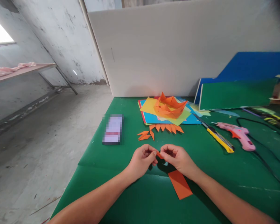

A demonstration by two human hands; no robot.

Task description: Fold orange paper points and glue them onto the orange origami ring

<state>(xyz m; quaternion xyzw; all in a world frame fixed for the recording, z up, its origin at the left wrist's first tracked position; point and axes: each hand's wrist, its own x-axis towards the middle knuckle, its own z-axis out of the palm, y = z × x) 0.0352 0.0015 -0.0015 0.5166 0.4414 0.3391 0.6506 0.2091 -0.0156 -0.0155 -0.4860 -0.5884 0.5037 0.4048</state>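
Observation:
Between my fingertips is a small folded piece of orange paper (159, 155), mostly covered by the fingers. My left hand (145, 158) pinches its left end, and my right hand (176, 157) pinches the right end. Just below my right hand lies a flat orange paper rectangle (180, 185). Beyond the hands, several pointed folded orange pieces (166, 128) sit in a row, with a few loose folded pieces (144, 135) to their left. Farther back, a spiky orange paper ring (170, 107) rests on a stack of coloured paper (146, 107).
A blurred-out phone-like object (113, 130) lies on the green table (130, 199) at left. To the right are a yellow utility knife (220, 140) and a pink glue gun (239, 133) with a black cord. Green board (235, 93) and a white panel (158, 49) stand behind.

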